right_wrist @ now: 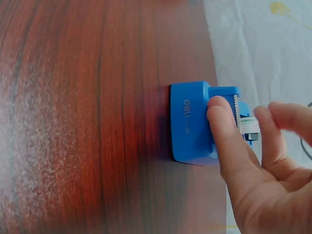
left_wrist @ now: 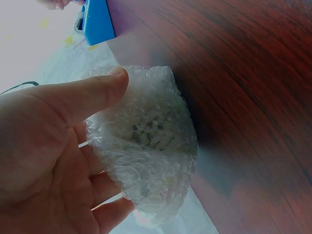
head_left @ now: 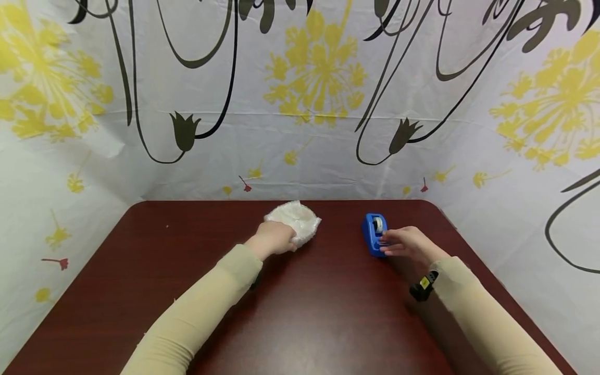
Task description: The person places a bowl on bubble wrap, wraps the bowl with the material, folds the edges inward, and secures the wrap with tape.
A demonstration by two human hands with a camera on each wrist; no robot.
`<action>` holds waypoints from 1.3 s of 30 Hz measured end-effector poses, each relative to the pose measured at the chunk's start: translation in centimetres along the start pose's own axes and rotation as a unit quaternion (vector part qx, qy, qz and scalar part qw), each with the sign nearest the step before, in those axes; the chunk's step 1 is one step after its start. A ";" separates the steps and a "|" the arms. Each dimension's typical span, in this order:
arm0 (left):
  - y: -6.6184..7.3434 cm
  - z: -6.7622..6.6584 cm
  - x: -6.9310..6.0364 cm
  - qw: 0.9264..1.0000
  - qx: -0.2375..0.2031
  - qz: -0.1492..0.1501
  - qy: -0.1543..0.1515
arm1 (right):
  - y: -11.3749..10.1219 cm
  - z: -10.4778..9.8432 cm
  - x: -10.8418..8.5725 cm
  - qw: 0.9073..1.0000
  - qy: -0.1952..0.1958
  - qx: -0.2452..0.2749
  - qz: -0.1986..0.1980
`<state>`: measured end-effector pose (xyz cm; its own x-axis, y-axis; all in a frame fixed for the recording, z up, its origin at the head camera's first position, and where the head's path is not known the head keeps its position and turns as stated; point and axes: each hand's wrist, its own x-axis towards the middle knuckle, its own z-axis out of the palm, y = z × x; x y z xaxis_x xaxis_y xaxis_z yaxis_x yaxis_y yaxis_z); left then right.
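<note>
In the left wrist view my left hand [left_wrist: 63,136] grips a bubble-wrapped bundle [left_wrist: 151,131], thumb on top and fingers beneath. The bundle is whitish and rounded, with dark marks showing through the wrap; what lies inside is hidden. From the head view, the bundle [head_left: 300,221] is near the table's far edge, and the left hand [head_left: 274,239] covers its near-left side. A blue tape dispenser [right_wrist: 190,124] stands right of it. My right hand [right_wrist: 263,180] is at the dispenser's toothed cutter, thumb in front and fingers behind, with a gap between them.
The dark red-brown wooden table [head_left: 319,323] has rounded far corners. A white cloth [head_left: 323,156] printed with yellow and dark flowers hangs behind it and at both sides. A black strap device [head_left: 423,286] sits on the right wrist.
</note>
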<state>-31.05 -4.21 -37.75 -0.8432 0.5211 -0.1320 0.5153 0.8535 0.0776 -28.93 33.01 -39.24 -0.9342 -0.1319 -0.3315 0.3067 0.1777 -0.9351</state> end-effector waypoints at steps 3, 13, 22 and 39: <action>-0.1 -0.2 -0.1 1.000 -0.002 -0.002 0.000 | 0.1 -0.1 -0.2 1.000 -0.023 -0.003 -0.017; -0.2 -0.1 0.1 1.000 -0.014 -0.012 0.001 | 1.5 0.0 -1.4 0.994 -0.069 0.037 -0.072; -0.1 0.2 -0.1 1.000 -0.010 -0.009 0.005 | 2.6 0.4 -3.1 0.978 -0.142 0.099 -0.112; 0.2 -0.1 -0.1 1.000 -0.012 -0.007 0.009 | 3.0 1.3 -3.7 0.933 0.062 -0.349 -0.054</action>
<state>-30.83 -4.06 -37.66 -0.8531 0.5086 -0.1161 0.4995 0.8606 0.0996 -24.28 32.75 -40.94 -0.9800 -0.0786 -0.1827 0.0572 0.7685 -0.6373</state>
